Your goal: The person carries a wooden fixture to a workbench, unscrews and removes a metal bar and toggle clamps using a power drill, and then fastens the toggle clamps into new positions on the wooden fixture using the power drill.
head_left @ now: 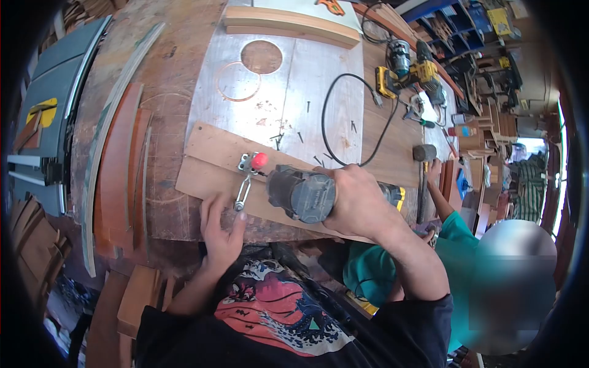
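My right hand [359,199] is wrapped round a dark power drill [302,193], whose front end points left at a metal toggle clamp [244,187] with a red knob [259,161]. The clamp lies on a flat brown board [202,175] at the table's near edge. My left hand [222,230] rests by the clamp's lower end, thumb and fingers apart around the tip of its arm; whether they grip it is hard to tell. The drill hides part of the board.
Loose screws [300,137] and a black cable [324,116] lie beyond the board. Yellow drills [423,70] and a mallet [423,153] are at the right. Long wood strips [116,165] lie left. A co-worker in a green shirt [445,257] is close on my right.
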A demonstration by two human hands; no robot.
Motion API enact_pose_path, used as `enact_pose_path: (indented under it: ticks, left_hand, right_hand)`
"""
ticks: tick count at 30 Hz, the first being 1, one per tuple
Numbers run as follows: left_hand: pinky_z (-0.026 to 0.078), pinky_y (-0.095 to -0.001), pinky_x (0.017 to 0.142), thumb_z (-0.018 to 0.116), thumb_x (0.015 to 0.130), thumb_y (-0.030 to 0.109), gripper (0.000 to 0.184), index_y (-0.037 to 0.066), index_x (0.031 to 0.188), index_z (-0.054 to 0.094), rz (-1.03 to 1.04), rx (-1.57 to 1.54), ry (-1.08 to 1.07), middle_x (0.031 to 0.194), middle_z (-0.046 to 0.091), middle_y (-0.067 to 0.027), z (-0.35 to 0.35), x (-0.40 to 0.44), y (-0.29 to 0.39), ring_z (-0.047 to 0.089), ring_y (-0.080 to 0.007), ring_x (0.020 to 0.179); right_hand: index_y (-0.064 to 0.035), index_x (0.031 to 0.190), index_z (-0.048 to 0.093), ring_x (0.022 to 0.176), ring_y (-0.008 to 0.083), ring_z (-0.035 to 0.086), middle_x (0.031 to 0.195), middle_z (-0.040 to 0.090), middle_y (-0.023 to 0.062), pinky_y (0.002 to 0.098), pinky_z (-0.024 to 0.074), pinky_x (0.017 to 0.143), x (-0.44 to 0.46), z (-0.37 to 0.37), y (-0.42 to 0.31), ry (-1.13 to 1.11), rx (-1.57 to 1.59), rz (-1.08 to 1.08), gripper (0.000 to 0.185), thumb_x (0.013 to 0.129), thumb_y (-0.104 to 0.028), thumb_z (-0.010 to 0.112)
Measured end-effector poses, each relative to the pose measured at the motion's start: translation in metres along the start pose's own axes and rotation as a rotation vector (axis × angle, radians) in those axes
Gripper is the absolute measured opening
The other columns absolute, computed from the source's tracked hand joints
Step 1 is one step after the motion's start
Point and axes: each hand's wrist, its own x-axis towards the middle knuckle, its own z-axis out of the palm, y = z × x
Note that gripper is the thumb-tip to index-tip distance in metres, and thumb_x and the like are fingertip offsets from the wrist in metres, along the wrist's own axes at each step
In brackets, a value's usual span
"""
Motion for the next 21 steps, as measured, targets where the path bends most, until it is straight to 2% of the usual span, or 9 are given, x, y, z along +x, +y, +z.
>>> enact_pose_path:
  ticks: [1, 2, 5, 9, 13, 21]
  left_hand:
    - [0.051, -0.0431, 0.092, 0.065, 0.097, 0.014, 0.041, -0.007, 0.133, 0.06, -0.028, 0.051, 0.028, 0.104, 0.067, -0.02, 0.001, 0.005, -0.004, 0.066, -0.0369, 0.102]
    - [0.049, -0.0459, 0.099, 0.063, 0.099, 0.017, 0.047, -0.007, 0.139, 0.055, -0.096, -0.059, -0.119, 0.113, 0.066, -0.024, -0.002, 0.007, -0.005, 0.064, -0.041, 0.109]
    - [0.049, -0.0442, 0.097, 0.062, 0.1, 0.017, 0.046, -0.008, 0.138, 0.055, -0.162, -0.242, -0.172, 0.116, 0.067, -0.0258, 0.008, 0.004, -0.012, 0.064, -0.0399, 0.109]
    - [0.049, -0.0451, 0.096, 0.063, 0.099, 0.016, 0.048, -0.007, 0.14, 0.055, -0.082, -0.192, -0.197, 0.12, 0.067, -0.0247, 0.002, 0.008, -0.011, 0.064, -0.0402, 0.107]
    - [0.048, -0.0448, 0.098, 0.065, 0.098, 0.016, 0.048, -0.006, 0.139, 0.057, -0.103, -0.168, -0.202, 0.12, 0.068, -0.0227, 0.001, 0.006, -0.016, 0.063, -0.0393, 0.109]
    - [0.048, -0.0435, 0.1, 0.068, 0.096, 0.016, 0.05, -0.005, 0.141, 0.057, -0.095, -0.198, -0.243, 0.121, 0.069, -0.0229, -0.003, 0.009, -0.017, 0.064, -0.0355, 0.111]
  right_hand:
    - [-0.0041, 0.11, 0.074, 0.083, 0.0416, 0.071, 0.085, 0.073, 0.0208, 0.0471, 0.0584, 0.077, 0.002, -0.002, 0.0, 0.0, 0.001, -0.014, 0.048, 0.063, -0.012, 0.08]
    - [-0.0044, 0.111, 0.074, 0.083, 0.0414, 0.071, 0.084, 0.073, 0.0207, 0.047, 0.0584, 0.077, 0.004, -0.004, -0.001, -0.007, -0.005, -0.018, 0.049, 0.063, -0.012, 0.08]
    - [-0.005, 0.114, 0.074, 0.082, 0.0407, 0.071, 0.084, 0.073, 0.0203, 0.047, 0.0584, 0.077, 0.007, -0.01, -0.004, -0.037, -0.045, -0.03, 0.052, 0.062, -0.014, 0.081]
    - [-0.0058, 0.116, 0.074, 0.081, 0.0401, 0.071, 0.083, 0.073, 0.0202, 0.0474, 0.0582, 0.076, 0.016, -0.009, -0.003, -0.076, -0.133, -0.044, 0.056, 0.062, -0.019, 0.083]
    - [-0.0065, 0.116, 0.074, 0.08, 0.0403, 0.071, 0.081, 0.072, 0.02, 0.048, 0.0577, 0.075, 0.029, -0.004, -0.001, -0.097, -0.152, -0.077, 0.056, 0.063, -0.024, 0.084]
    - [-0.0044, 0.115, 0.072, 0.084, 0.0414, 0.07, 0.086, 0.072, 0.0223, 0.0491, 0.0566, 0.077, 0.038, -0.002, 0.012, -0.085, -0.187, -0.191, 0.055, 0.064, -0.023, 0.083]
